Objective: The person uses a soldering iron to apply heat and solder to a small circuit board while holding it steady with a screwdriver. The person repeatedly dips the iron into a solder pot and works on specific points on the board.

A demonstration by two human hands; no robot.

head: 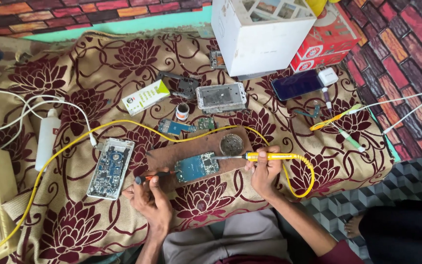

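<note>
A blue circuit board point(197, 166) lies on a brown wooden board point(172, 155) in front of me. My right hand point(264, 171) grips a yellow soldering iron point(269, 157), its metal tip resting on the circuit board's right edge. My left hand point(148, 197) holds a thin orange-handled tool point(153, 177) that points at the circuit board's left side. The iron's yellow cord point(123, 126) loops away to the left across the cloth.
An opened phone with its blue board exposed point(110, 167) lies left. A round tin point(231, 144), a metal phone frame point(221, 97), small boards, a white bottle point(47, 137), a dark phone point(296, 84), a white box point(260, 36) and white cables point(401, 100) surround the work area.
</note>
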